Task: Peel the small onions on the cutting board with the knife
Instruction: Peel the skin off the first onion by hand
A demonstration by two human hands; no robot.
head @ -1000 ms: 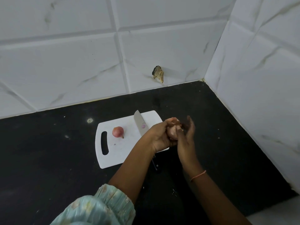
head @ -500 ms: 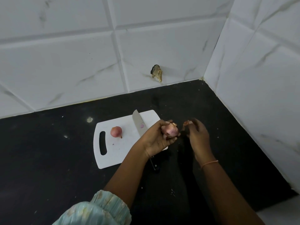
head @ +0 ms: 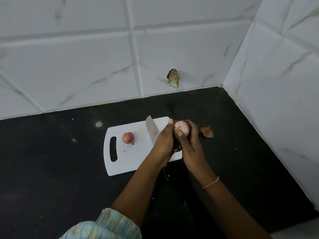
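Observation:
A pale pink, partly peeled small onion [head: 182,128] is held above the right end of the white cutting board [head: 131,157]. My left hand [head: 164,140] grips it from the left, and my right hand [head: 189,144] grips it from the right with the thumb pressed on its skin. A second onion [head: 128,138], still in its reddish skin, lies on the board near the handle slot. The knife [head: 151,129] lies flat on the board with its blade pointing away; my left arm hides most of its handle.
A scrap of brown onion skin [head: 207,132] lies on the black counter [head: 51,169] just right of my hands. White tiled walls close off the back and right side. A chipped hole [head: 173,78] marks the back wall.
My right hand pulled away to the right with a piece of skin, left it on the counter, and has come back onto the onion. The left hand kept hold of the onion.

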